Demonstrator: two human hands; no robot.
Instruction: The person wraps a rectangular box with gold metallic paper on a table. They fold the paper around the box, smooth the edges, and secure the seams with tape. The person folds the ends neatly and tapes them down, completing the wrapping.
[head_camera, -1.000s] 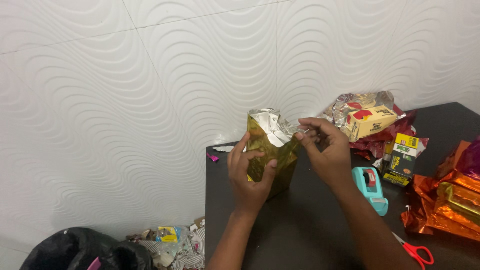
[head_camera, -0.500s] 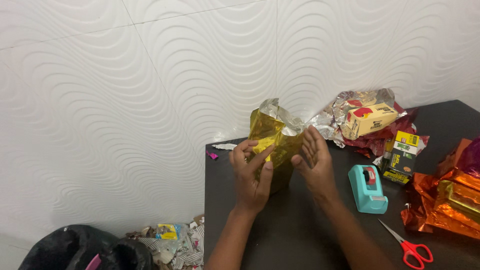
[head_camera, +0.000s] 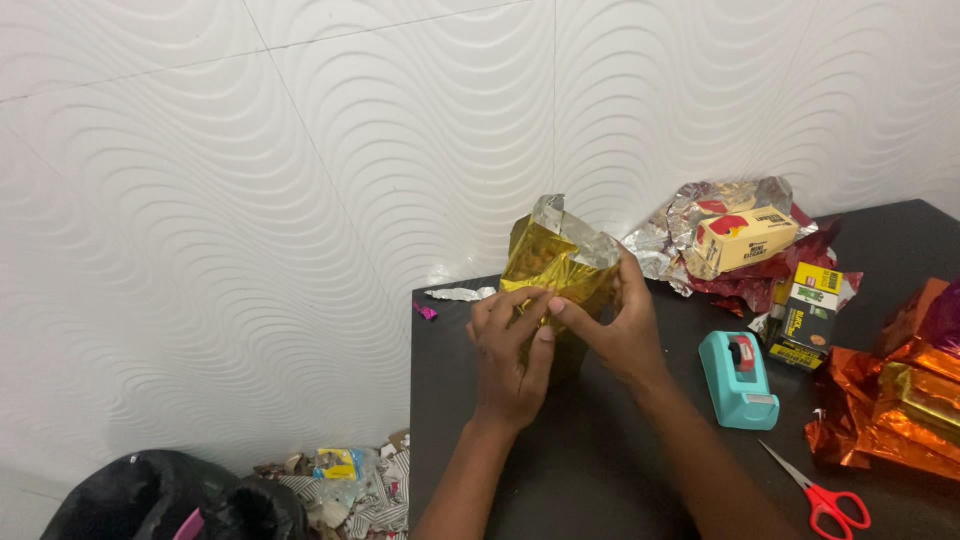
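White wavy-tiled wall behind a black table. Orange foil sheets piled at 3 o'clock, silver and red foil heap with a cream box at 1 o'clock, all pushed to the edges so the centre is free. Gold foil parcel stands upright at centre. Left hand braces its front, fingers curled on the foil. Right hand pinches the flap closed. Teal tape dispenser and red scissors within right-hand reach.
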